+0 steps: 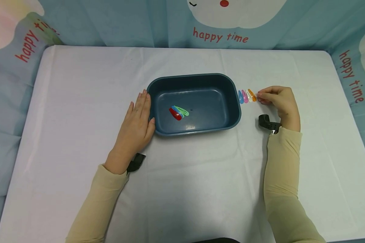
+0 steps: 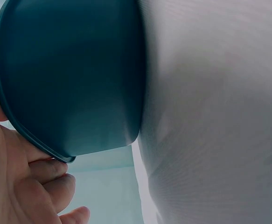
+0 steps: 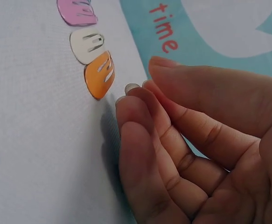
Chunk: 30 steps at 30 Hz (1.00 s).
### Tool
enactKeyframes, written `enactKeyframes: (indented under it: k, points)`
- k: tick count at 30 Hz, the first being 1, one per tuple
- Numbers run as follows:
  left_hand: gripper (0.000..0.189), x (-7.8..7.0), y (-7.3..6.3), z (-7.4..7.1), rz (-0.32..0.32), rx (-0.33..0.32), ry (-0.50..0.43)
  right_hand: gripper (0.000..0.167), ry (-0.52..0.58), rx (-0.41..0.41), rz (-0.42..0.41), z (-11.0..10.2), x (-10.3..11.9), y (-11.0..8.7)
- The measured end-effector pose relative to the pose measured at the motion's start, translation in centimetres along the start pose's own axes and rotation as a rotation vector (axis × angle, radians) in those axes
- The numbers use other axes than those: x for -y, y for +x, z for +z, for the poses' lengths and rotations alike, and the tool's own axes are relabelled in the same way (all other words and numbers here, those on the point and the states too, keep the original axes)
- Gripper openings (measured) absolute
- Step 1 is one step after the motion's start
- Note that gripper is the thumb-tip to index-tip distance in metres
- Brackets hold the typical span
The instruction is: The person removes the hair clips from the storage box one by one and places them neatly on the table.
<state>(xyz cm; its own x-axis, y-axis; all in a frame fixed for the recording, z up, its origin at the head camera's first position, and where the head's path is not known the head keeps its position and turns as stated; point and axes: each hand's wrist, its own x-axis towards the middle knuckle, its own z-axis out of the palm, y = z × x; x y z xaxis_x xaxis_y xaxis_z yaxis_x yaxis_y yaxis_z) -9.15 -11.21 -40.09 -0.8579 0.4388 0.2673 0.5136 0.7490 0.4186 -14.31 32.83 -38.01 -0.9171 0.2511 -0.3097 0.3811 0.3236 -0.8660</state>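
My left hand (image 1: 136,123) lies with straight fingers along the left rim of a dark blue plastic tub (image 1: 197,132). In the left wrist view its fingers touch the rim of the tub (image 2: 75,79). A red hair clip (image 1: 175,114), a blue one and a green hair clip (image 1: 183,111) lie together inside. Just right of the tub is a row of blue, pink, white and orange hair clips. My right hand (image 1: 278,99) is beside the orange hair clip (image 1: 252,95). Its fingers (image 3: 138,154) are loosely bent, apart from the orange clip (image 3: 100,75), with nothing visible between them.
A white cloth (image 1: 194,189) covers the table under everything. Blue curtains (image 1: 115,23) printed with "happy time" stand around its back and sides. A black wrist camera (image 1: 267,123) sits by the right wrist, another (image 1: 136,162) by the left.
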Motion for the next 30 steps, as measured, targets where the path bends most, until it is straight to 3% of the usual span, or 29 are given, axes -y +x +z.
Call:
enactKeyframes:
  k: [3,9,15,19,23,30]
  points:
    - [0.062,0.1,0.0,0.0,-0.002,-0.002,0.001,0.006,0.043,0.011,-0.001,0.1,0.3,-0.1]
    - [0.061,0.1,0.0,-0.1,0.004,-0.007,0.004,0.008,0.236,0.058,-0.04,0.3,1.2,-0.7]
    - [0.062,0.1,-0.1,0.0,0.006,-0.002,0.002,0.006,0.342,0.12,-0.144,1.4,3.0,-1.8]
    - [0.062,0.1,-0.2,-0.1,0.01,-0.004,0.0,0.005,0.428,0.171,-0.261,2.5,4.6,-2.9]
    - [0.062,0.1,-0.2,-0.1,0.012,-0.011,-0.004,0.006,0.383,0.241,-0.35,3.9,6.1,-4.2]
    - [0.061,0.1,-0.2,-0.1,0.012,-0.013,0.004,0.007,0.276,0.381,-0.371,6.2,7.8,-5.8]
